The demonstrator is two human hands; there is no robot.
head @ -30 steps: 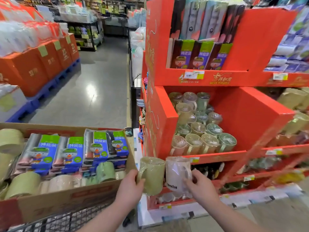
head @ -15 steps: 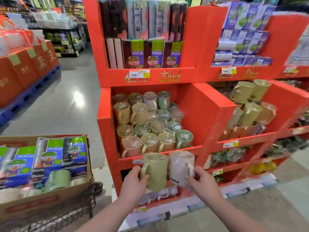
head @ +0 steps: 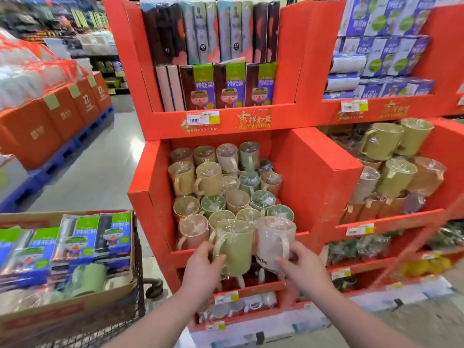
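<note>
My left hand (head: 203,266) grips a green mug (head: 234,247) wrapped in clear film, fingers round its handle side. My right hand (head: 300,268) holds a pale pink wrapped mug (head: 272,241) with dark lettering near its base. Both mugs stand upright side by side, touching, just in front of the red cardboard display bin (head: 324,177). That bin is filled with several wrapped mugs (head: 221,187) in green, beige and pink.
A cart at the left carries a cardboard box (head: 75,305) with blue-green packs (head: 72,244) and loose mugs. Upper shelf (head: 226,121) holds boxed goods. A second bin of mugs (head: 391,167) is at the right. Orange boxes on blue pallets (head: 55,116) line the aisle.
The view has swung right and closer to the red display. Both hands, still holding their mugs, have risen toward the front edge of the mug bin.
</note>
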